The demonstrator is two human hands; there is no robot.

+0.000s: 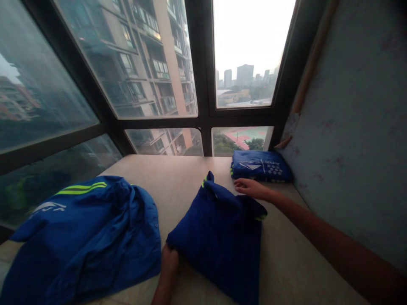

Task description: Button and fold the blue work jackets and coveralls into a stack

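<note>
With the left hand (170, 259) closed on a corner of the blue garment (222, 237) between the hands and the right hand (249, 187) loosely open by its far edge, low, even tension should limit creases.

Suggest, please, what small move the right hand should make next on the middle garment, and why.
I would probably lower the right hand and smooth the yellow-edged flap of the middle garment inward, since that flap juts out at the upper right, while the left hand holds the left corner.
</note>
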